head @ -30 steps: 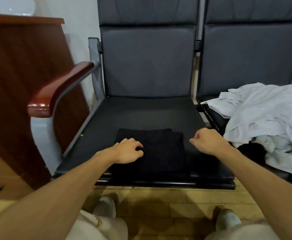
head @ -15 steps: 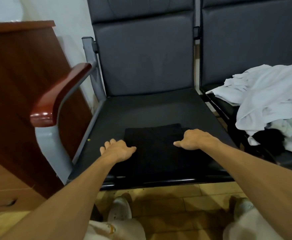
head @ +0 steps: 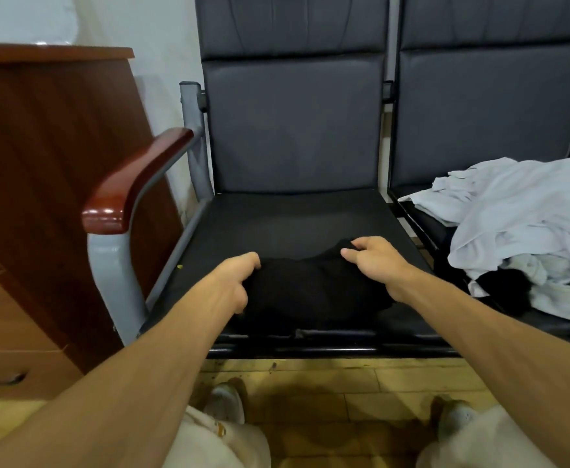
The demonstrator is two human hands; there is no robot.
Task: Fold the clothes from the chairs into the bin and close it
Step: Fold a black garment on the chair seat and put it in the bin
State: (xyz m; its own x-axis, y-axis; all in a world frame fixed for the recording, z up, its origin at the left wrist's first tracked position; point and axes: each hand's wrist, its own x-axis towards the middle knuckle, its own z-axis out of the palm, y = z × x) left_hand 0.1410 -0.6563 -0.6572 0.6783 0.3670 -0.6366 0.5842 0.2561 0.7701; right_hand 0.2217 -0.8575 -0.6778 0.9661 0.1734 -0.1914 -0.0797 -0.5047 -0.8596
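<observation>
- Black garment (head: 314, 292): folded, slightly bunched; lies on front half of left chair seat (head: 293, 221), close to its front edge; long axis runs left to right, hand to hand.
- Left hand (head: 234, 282): fingers curled round garment's left edge; a little nearer the body than the other.
- Right hand (head: 378, 265): pinches far right corner between thumb and fingers; corner raised slightly off the seat.
- Grip relation: garment spans between both grips, favours neither; judged ready to lift level, both ends together.
- White clothes heap (head: 520, 214): unfolded on adjoining chair (head: 486, 123); right of right hand, apart.
- Bin: not in view.
</observation>
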